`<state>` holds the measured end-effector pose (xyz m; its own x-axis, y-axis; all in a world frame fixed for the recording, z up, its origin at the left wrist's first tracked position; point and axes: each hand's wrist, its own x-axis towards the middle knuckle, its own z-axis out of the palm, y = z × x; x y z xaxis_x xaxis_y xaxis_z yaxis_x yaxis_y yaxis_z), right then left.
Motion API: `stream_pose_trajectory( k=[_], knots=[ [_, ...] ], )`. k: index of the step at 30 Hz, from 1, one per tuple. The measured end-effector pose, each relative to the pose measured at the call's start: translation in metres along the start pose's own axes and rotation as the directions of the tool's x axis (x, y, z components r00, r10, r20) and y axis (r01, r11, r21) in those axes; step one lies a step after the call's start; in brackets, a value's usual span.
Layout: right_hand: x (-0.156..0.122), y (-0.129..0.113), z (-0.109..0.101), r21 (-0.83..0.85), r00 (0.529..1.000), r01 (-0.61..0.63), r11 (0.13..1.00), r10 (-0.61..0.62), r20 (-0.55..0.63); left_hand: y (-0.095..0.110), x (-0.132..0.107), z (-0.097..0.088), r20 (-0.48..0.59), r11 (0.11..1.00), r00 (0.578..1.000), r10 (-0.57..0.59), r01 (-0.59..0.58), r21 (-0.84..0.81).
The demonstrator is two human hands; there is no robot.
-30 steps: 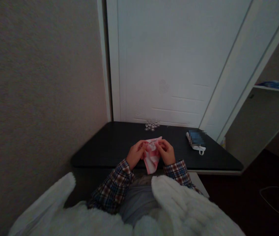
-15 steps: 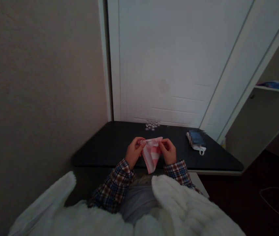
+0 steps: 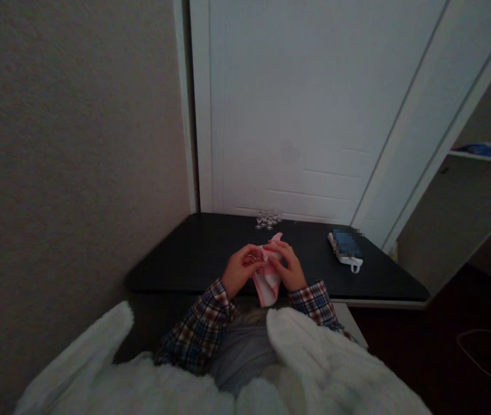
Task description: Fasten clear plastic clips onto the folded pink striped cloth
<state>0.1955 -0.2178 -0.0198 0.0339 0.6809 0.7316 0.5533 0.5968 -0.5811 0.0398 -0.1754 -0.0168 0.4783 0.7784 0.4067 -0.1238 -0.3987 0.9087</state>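
A small pink and white striped cloth (image 3: 267, 282) hangs between my two hands over the near edge of a black table (image 3: 193, 259). My left hand (image 3: 239, 272) pinches its upper left part, fingers curled. My right hand (image 3: 287, 266) is closed over its upper right part, fingers reaching across toward the left hand. One corner of the cloth sticks up above my right fingers. Both wrists wear plaid sleeves.
A cluster of small clear objects (image 3: 267, 219) sits at the table's far edge by a white door (image 3: 297, 109). A blue and white item (image 3: 346, 248) lies at the table's right. A white fluffy garment (image 3: 314, 357) covers my lap. Shelving (image 3: 474, 173) stands on the right.
The cloth was stretched open between both hands half a second ago. Now my right hand has moved left over it, bunching its top, and one corner pokes upward.
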Motion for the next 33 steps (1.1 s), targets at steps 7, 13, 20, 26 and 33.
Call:
stream_pose_trajectory(
  k=[7, 13, 20, 26, 33],
  knots=[
    [-0.001, 0.004, 0.003, 0.108, 0.998, -0.068, 0.992, 0.068, 0.006, 0.002, 0.000, 0.000, -0.009, 0.999, 1.000, 0.011, -0.012, -0.045],
    [-0.002, 0.004, 0.004, 0.104, 0.990, -0.137, 0.985, 0.138, -0.006, 0.000, 0.001, 0.000, -0.052, 0.997, 0.999, 0.003, -0.007, -0.078],
    [-0.002, 0.006, 0.003, 0.102, 0.981, -0.189, 0.977, 0.193, -0.034, 0.000, 0.002, 0.000, -0.112, 0.996, 0.994, 0.009, -0.019, -0.086],
    [-0.002, 0.012, 0.002, 0.059, 0.956, -0.266, 0.962, 0.271, -0.110, -0.002, 0.003, -0.001, -0.195, 0.997, 0.981, 0.016, -0.029, -0.066],
    [-0.002, 0.009, 0.002, 0.082, 0.973, -0.161, 0.984, 0.172, -0.152, -0.004, 0.006, -0.003, -0.240, 1.000, 0.971, -0.008, 0.008, -0.001]
  ],
)
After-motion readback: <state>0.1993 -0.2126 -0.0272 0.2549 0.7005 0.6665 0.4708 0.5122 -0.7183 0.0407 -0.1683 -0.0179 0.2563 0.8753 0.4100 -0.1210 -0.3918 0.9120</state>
